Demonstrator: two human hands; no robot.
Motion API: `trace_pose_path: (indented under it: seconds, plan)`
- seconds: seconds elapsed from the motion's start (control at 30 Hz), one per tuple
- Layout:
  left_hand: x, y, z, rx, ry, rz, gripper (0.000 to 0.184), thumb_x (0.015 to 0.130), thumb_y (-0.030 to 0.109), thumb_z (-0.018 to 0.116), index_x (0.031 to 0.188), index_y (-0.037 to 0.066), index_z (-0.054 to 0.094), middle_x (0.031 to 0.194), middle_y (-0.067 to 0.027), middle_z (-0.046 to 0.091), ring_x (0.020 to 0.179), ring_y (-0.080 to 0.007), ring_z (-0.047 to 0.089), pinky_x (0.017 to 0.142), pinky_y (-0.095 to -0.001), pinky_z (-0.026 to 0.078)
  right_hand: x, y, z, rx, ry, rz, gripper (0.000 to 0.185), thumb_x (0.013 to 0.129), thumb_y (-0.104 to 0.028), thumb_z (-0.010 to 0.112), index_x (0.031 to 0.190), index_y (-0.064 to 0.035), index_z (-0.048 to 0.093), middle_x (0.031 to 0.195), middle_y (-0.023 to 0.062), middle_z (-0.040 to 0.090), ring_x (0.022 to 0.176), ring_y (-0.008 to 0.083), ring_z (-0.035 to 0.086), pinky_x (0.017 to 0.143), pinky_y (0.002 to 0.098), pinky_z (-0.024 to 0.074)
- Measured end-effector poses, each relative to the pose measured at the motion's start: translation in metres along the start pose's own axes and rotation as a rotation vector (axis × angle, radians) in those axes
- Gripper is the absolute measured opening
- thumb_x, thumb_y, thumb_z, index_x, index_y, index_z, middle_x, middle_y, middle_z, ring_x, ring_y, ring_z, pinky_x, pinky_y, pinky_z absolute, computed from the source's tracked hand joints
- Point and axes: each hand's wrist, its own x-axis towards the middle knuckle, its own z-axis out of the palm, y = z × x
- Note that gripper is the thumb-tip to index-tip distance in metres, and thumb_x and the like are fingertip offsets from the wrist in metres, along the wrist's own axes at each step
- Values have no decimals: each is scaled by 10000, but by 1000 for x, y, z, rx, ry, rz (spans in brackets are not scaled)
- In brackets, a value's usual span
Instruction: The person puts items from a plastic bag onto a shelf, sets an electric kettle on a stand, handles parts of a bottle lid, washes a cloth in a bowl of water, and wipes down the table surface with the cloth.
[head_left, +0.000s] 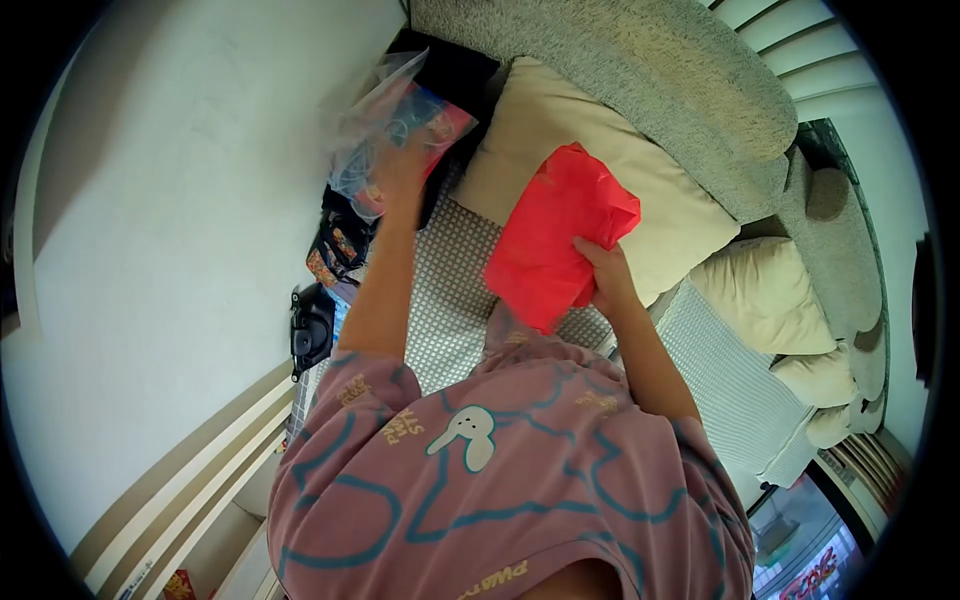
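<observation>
Head view: the right hand (608, 277) grips a bright-red, crumpled, thin-sheet pouch (553, 232) near its right edge, thumb on top; it is probably light, limp and slick, best held by a gathered edge. The pouch sits right of the blurred left hand (402, 168), which overlaps clear, crinkled plastic packaging (357, 158); cannot tell its grip.

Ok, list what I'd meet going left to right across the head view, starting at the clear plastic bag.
Clear plastic bag, crumpled red item, second large cream cushion, black object at the right edge.
</observation>
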Motion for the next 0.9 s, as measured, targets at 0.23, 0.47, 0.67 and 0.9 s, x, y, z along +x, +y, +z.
trace_pose_path:
  seconds: [0.23, 0.47, 0.67, 0.9]
  plan:
    - [77, -147, -16, 362, 310, -257, 706, 804, 492, 672, 1326, 45, 513, 1218, -238, 578, 1150, -443, 527, 975, -488, 438, 3, 1, -23, -42, 110, 177, 453, 908, -81, 584, 1322, 31, 443, 1247, 150, 588, 1104, 283, 608, 965, 407, 516]
    - [92, -124, -54, -415, 168, -311, 396, 921, 362, 578, 946, -32, 617, 822, -155, 663, 894, -336, 655, 767, -434, 513, 14, 21, -20, -10, 44, 213, 459, 915, -101, 587, 1328, 35, 440, 1265, 155, 578, 1127, 281, 598, 980, 420, 506]
    - [57, -62, -100, -1297, 251, -393, 300, 966, 264, 563, 832, -5, 564, 824, -108, 626, 857, -238, 646, 763, -358, 513, 23, 41, -19, 13, 33, 215, 402, 931, -96, 561, 1303, 19, 465, 1245, 149, 593, 1115, 283, 604, 971, 435, 508]
    - [-54, 73, -131, -1778, -81, -493, 369, 1038, 279, 432, 1276, 8, 509, 1259, -126, 597, 1105, -279, 603, 958, -460, 495, 42, 68, -21, 253, 47, 264, 396, 983, -166, 517, 1344, -23, 436, 1313, 143, 560, 1183, 305, 565, 1021, 468, 472]
